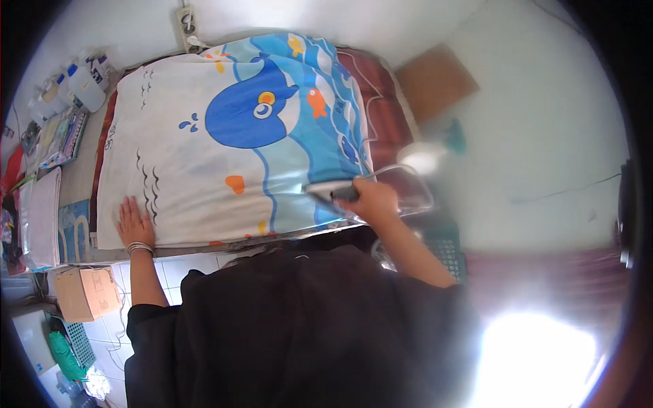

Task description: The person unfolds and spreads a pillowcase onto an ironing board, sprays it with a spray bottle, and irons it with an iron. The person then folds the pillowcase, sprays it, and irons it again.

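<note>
A white cloth [197, 177] printed with a blue whale, small fish and wavy blue bands is spread over the table. My left hand [135, 223] lies flat on its near left corner, fingers stretched out. Wrapped round the dark handle of a clothes iron [323, 190], my right hand [375, 201] is at the cloth's near right part. The iron's tip points left, over the blue band; its soleplate is slightly blurred, and I cannot tell whether it presses on the fabric. A pale cord runs from the iron round to the right.
Beneath the cloth, a dark red striped cover [381, 102] shows at the right. A blurred white spray bottle [418, 158] with a green head stands at the right edge. Bottles [85, 85] and stacked books [62, 138] line the left side. A cardboard box [87, 294] sits below left; a power strip [187, 27] hangs behind.
</note>
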`<control>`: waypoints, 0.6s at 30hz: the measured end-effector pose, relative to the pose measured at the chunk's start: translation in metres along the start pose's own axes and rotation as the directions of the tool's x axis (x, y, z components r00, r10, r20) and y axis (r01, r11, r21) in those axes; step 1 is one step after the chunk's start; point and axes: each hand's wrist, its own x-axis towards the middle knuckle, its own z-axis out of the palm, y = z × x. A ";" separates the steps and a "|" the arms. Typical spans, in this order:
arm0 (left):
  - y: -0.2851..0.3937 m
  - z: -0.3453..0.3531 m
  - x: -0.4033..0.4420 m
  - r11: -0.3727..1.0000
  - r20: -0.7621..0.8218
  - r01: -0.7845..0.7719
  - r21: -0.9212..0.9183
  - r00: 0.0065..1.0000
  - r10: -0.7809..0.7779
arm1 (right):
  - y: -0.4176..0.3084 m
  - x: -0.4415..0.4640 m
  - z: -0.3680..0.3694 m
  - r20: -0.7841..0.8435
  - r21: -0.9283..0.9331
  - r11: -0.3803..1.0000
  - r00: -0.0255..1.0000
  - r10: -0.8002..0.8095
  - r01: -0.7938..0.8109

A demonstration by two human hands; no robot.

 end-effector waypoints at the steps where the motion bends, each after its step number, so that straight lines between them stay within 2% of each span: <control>1: -0.002 0.004 0.001 1.000 -0.003 -0.005 0.002 1.000 0.005 | 0.005 0.009 -0.002 -0.053 0.054 0.985 0.985 0.167 -0.164; 2: -0.005 0.010 0.003 1.000 -0.033 0.011 -0.005 0.999 -0.011 | 0.014 0.021 -0.004 -0.056 0.058 0.984 0.984 0.170 -0.167; 4: -0.011 0.021 0.004 0.999 -0.092 0.037 0.019 0.995 -0.036 | 0.030 0.041 -0.008 -0.057 0.195 0.922 0.935 0.351 -0.335; 5: -0.012 0.025 0.003 0.999 -0.097 0.036 0.022 0.995 -0.034 | 0.034 0.041 -0.006 -0.058 0.201 0.921 0.934 0.352 -0.335; 7: -0.008 0.015 0.001 0.991 -0.027 0.135 0.023 0.990 -0.135 | 0.037 0.041 -0.007 -0.017 0.109 0.974 0.980 0.199 -0.196; 8: -0.007 0.011 0.001 0.989 -0.028 0.143 0.020 0.989 -0.143 | 0.036 0.034 -0.009 0.013 0.058 0.995 0.997 0.076 -0.077; 9: -0.006 0.008 0.001 0.990 -0.035 0.141 0.014 0.989 -0.141 | 0.033 0.024 -0.008 0.015 0.050 0.997 0.998 0.065 -0.066; 11: -0.007 0.016 -0.002 0.988 -0.026 0.152 0.005 0.988 -0.152 | 0.028 0.005 -0.005 0.134 0.013 0.966 0.957 -0.257 0.257; 14: -0.012 0.024 0.003 0.993 -0.077 0.116 0.009 0.990 -0.114 | 0.025 -0.002 0.000 0.071 -0.024 0.959 0.957 -0.282 0.284; 15: -0.010 0.020 0.002 0.991 -0.070 0.131 0.015 0.989 -0.130 | 0.024 0.003 0.000 0.069 -0.023 0.961 0.959 -0.274 0.277; 17: -0.008 0.019 0.003 0.990 -0.068 0.141 0.021 0.988 -0.140 | 0.026 0.025 -0.002 0.032 0.055 0.993 0.994 0.104 -0.105; 18: -0.009 0.021 0.003 0.990 -0.077 0.141 0.015 0.987 -0.139 | 0.028 0.035 -0.005 -0.006 0.067 0.984 0.986 0.168 -0.168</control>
